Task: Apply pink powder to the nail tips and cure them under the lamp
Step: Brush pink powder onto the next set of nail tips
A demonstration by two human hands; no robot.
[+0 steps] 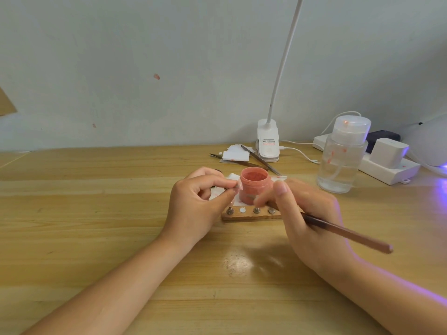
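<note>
The white lamp clip (pixel 267 143) has a small label with red and dark print on it. The letters look too tiny and blurry to read.

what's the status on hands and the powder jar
Left hand pinching small clear nail tip. Right hand gripping brown wooden brush. Open pink powder jar between hands, unobstructed.

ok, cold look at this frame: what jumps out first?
The open pink powder jar at table centre, framed by both hands: the left hand pinches a small pale nail tip beside it, and the right hand holds a long brown brush handle. Next, the tall clear plastic bottle at right and violet light glowing at the far right edge.
</note>
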